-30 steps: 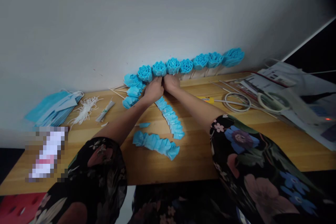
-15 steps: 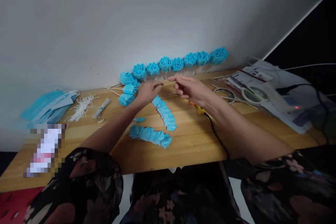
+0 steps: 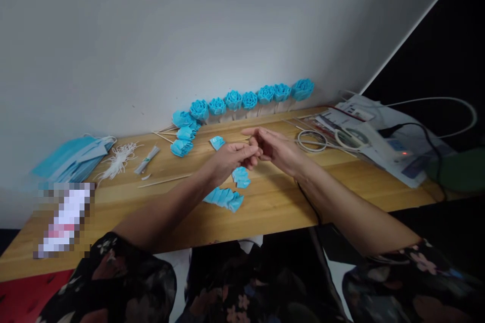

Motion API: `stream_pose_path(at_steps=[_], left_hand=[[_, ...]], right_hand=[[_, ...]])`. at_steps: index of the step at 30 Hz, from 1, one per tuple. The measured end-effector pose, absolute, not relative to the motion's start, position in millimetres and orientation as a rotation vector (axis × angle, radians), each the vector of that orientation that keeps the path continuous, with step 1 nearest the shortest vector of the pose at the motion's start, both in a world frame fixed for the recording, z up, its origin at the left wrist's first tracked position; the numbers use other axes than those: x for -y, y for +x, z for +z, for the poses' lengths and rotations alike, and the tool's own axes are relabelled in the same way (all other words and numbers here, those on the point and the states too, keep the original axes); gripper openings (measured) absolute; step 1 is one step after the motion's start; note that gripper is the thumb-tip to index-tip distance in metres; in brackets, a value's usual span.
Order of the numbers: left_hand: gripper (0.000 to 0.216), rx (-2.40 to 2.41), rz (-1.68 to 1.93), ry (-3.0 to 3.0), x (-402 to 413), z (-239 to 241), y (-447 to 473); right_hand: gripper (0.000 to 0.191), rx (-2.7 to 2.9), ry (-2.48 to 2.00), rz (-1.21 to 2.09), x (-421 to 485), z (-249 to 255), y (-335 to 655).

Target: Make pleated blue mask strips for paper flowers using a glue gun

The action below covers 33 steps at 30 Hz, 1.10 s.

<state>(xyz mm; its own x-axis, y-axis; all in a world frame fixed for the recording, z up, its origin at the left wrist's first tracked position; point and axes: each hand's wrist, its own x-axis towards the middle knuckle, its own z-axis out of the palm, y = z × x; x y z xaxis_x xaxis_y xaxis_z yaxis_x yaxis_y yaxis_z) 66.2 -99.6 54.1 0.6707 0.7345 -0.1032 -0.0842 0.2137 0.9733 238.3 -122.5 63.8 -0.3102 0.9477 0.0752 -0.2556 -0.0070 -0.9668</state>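
My left hand (image 3: 240,155) is closed, its thumb pressed on the fingers. A thin pale stick (image 3: 164,181) runs in from the left behind my forearm, in line with this grip. My right hand (image 3: 275,150) meets it with curled, pinching fingers; what is between them is hidden. Below my hands lie two pleated light-blue strips, one partly covered strip (image 3: 240,176) and another (image 3: 225,199) nearer the front. A small blue piece (image 3: 217,142) shows just beyond my left hand.
Several blue fabric roses (image 3: 233,100) line the wall, with more roses (image 3: 182,147) at left. Face masks (image 3: 74,159), white ear loops (image 3: 119,160) and a tied bundle (image 3: 147,159) lie left. Tape rolls (image 3: 350,139), papers (image 3: 401,166) and a black cord (image 3: 308,202) are right.
My hands have come together and nearer to me, over the blue strips. The pale stick now shows left of my left forearm. The view has shifted slightly.
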Motion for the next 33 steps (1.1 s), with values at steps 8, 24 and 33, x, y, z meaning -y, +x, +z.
stream_pose_path(at_steps=[8, 24, 33], left_hand=[[0.046, -0.670, 0.641, 1.204, 110.0, 49.4, 52.0], [0.027, -0.639, 0.609, 0.928, 117.0, 43.2, 44.1], [0.032, -0.581, 0.632, 0.911, 123.9, 52.6, 37.6]], right_hand=[[0.039, 1.259, -0.803, 1.584, 129.0, 49.0, 235.1], [0.050, 1.610, -0.802, 1.349, 134.8, 54.1, 223.2], [0.043, 1.223, -0.708, 1.602, 134.3, 51.0, 220.8]])
